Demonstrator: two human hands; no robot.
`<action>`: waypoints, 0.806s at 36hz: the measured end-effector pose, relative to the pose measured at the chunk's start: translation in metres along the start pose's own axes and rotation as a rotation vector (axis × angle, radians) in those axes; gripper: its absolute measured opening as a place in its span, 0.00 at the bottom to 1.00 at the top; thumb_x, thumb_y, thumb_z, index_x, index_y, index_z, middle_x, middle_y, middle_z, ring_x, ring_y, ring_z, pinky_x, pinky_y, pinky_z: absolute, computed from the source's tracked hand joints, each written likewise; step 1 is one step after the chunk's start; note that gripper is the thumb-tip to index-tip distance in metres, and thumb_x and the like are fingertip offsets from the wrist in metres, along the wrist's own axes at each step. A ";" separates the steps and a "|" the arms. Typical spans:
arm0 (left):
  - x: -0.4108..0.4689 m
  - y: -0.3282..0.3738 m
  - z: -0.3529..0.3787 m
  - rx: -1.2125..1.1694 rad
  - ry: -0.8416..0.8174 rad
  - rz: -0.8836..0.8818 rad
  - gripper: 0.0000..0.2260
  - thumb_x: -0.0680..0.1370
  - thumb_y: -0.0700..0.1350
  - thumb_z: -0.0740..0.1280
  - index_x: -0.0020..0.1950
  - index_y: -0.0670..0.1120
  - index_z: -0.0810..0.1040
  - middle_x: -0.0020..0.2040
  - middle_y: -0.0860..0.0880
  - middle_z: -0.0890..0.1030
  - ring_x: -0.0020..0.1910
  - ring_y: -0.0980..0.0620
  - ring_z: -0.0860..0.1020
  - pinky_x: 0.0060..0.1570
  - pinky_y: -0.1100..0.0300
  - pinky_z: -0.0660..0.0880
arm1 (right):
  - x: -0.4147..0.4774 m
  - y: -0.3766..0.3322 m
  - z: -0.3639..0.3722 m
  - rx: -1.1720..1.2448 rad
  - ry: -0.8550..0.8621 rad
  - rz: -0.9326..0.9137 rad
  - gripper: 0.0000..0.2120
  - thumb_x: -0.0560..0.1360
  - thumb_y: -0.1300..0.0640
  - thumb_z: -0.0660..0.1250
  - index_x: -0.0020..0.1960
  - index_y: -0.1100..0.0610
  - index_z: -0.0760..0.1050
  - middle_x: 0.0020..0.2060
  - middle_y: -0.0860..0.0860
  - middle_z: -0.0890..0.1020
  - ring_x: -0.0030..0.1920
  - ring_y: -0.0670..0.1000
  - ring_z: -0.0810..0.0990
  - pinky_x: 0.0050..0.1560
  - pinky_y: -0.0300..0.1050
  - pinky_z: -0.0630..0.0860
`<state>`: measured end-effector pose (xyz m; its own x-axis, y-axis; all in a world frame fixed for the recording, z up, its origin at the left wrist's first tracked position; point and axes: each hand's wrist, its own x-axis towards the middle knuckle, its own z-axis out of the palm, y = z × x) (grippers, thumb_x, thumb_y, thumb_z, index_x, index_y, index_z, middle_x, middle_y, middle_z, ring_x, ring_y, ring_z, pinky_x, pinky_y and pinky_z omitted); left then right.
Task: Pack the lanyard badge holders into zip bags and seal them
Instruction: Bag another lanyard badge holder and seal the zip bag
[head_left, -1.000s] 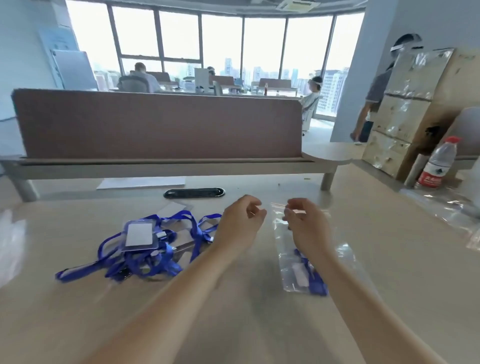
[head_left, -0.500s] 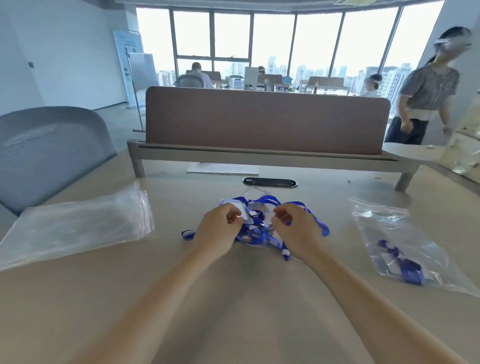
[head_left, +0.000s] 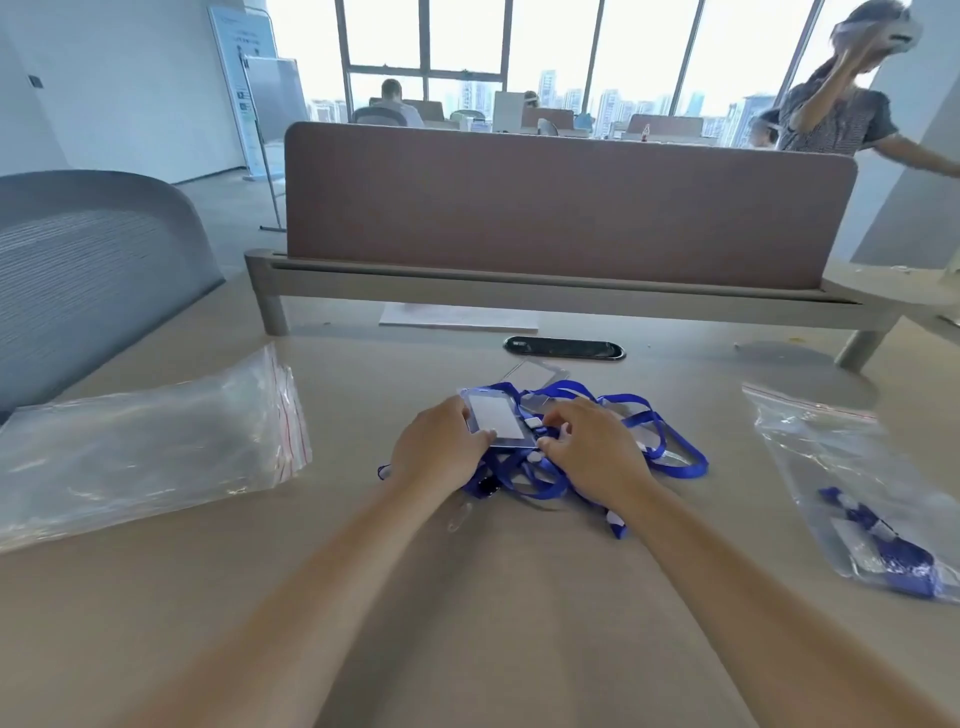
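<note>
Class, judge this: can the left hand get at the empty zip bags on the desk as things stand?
Probably yes: the bags lie on the left hand's own side with bare desk between. It grips a badge holder, though, so it must free itself first.

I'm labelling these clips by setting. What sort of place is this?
Most likely an open-plan office: a desk with a fabric divider panel, a mesh office chair beside it, and tall windows overlooking city towers.
</note>
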<state>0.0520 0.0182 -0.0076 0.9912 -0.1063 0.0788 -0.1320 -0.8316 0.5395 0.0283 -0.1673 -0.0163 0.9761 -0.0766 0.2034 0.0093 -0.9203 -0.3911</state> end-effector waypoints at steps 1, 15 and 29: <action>0.001 0.001 0.001 -0.004 0.008 -0.012 0.17 0.78 0.55 0.67 0.62 0.46 0.73 0.54 0.48 0.81 0.49 0.47 0.78 0.47 0.54 0.74 | 0.001 0.001 0.001 -0.001 0.000 0.005 0.10 0.77 0.50 0.69 0.58 0.49 0.78 0.51 0.45 0.82 0.48 0.45 0.78 0.49 0.41 0.77; 0.008 -0.002 -0.009 -0.313 0.140 -0.067 0.13 0.80 0.43 0.66 0.64 0.43 0.76 0.57 0.47 0.80 0.52 0.49 0.78 0.49 0.58 0.72 | 0.021 -0.012 -0.002 -0.022 -0.035 0.104 0.09 0.80 0.50 0.64 0.56 0.52 0.78 0.47 0.49 0.83 0.44 0.49 0.80 0.39 0.41 0.74; 0.006 -0.012 -0.025 -0.414 0.134 -0.039 0.05 0.79 0.40 0.61 0.46 0.48 0.72 0.43 0.48 0.81 0.41 0.46 0.82 0.44 0.46 0.80 | 0.039 -0.013 0.012 -0.060 -0.055 0.099 0.05 0.75 0.61 0.63 0.48 0.53 0.76 0.39 0.48 0.79 0.42 0.53 0.78 0.36 0.42 0.73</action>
<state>0.0596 0.0413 0.0071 0.9893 0.0156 0.1448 -0.1134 -0.5417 0.8329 0.0690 -0.1538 -0.0141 0.9821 -0.1485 0.1160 -0.0991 -0.9305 -0.3525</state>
